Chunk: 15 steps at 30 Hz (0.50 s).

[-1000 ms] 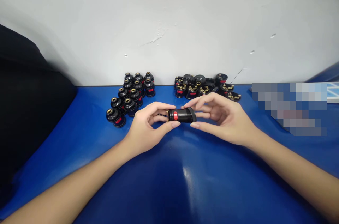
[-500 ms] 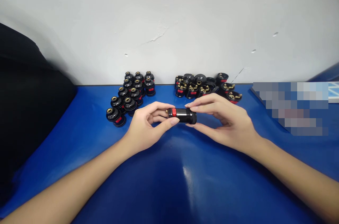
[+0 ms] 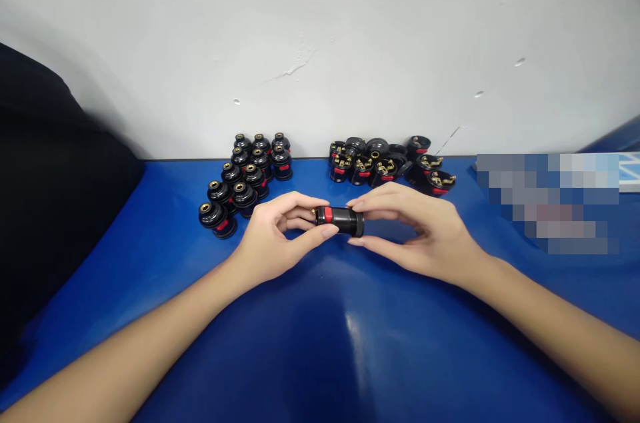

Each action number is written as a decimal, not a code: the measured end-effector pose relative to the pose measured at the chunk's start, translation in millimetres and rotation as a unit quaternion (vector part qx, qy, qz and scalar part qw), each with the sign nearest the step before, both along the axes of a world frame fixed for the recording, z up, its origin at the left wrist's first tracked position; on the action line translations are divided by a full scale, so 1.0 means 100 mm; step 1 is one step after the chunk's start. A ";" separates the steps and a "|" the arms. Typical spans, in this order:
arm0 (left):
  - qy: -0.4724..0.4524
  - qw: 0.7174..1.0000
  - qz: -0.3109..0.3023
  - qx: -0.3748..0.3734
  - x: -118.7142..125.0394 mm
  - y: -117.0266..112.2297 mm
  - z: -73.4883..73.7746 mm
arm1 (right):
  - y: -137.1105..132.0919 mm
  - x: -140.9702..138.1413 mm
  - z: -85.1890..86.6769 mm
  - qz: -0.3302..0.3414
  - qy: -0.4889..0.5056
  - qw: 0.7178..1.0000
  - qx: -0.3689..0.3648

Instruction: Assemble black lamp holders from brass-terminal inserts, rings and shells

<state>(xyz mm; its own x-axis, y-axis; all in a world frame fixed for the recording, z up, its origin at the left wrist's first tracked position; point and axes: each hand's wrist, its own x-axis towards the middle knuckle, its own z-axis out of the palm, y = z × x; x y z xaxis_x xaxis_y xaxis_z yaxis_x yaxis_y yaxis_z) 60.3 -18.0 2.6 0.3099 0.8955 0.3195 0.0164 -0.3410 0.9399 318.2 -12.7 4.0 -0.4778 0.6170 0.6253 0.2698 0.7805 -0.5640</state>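
A black cylindrical lamp holder (image 3: 341, 218) with a red switch lies sideways above the table, between my two hands. My left hand (image 3: 280, 236) grips its left end, thumb in front and fingers behind; a bit of brass shows there. At its right end is a black ring (image 3: 359, 224), with my right hand's (image 3: 420, 226) thumb below and fingertips above, closed on it. Several assembled lamp holders (image 3: 243, 196) with brass-threaded tops stand upright at the back left. Beyond my right hand are several open black holder bodies (image 3: 361, 170) with brass contacts and red switches.
A blue table surface (image 3: 320, 336) runs back to a white wall (image 3: 350, 30). Black cloth (image 3: 60, 196) hangs along the left side. On the right lies a flat, pixelated item (image 3: 555, 203), its kind blurred out.
My right hand has moved slightly left, and the black ring now sits closer to the lamp holder's body. The held piece tilts a little more; my left hand stays nearly still.
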 end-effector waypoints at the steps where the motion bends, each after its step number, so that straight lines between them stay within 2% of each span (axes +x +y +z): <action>1: -0.001 1.000 -0.002 0.011 0.00 0.01 -0.01 | 0.00 0.00 -0.01 0.006 0.014 0.999 -0.050; 3: 0.001 1.000 -0.003 0.024 -0.01 0.02 -0.03 | 0.00 -0.01 -0.03 0.013 0.036 0.990 -0.135; 6: 0.004 1.000 -0.006 0.024 -0.01 0.04 -0.06 | 0.01 0.00 -0.04 0.006 0.038 0.981 -0.191; 15: 0.001 1.000 -0.009 0.019 -0.02 0.05 -0.07 | 0.02 0.00 -0.05 0.036 0.045 0.979 -0.194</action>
<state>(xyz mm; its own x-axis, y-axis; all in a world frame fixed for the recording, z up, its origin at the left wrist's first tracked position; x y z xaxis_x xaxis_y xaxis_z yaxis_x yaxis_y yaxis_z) 57.9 -12.9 -4.6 0.3269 0.8770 0.3522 0.0117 -0.3764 0.9264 318.2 -10.7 -1.3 -0.4827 0.7832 0.3920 0.1569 0.5176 -0.8411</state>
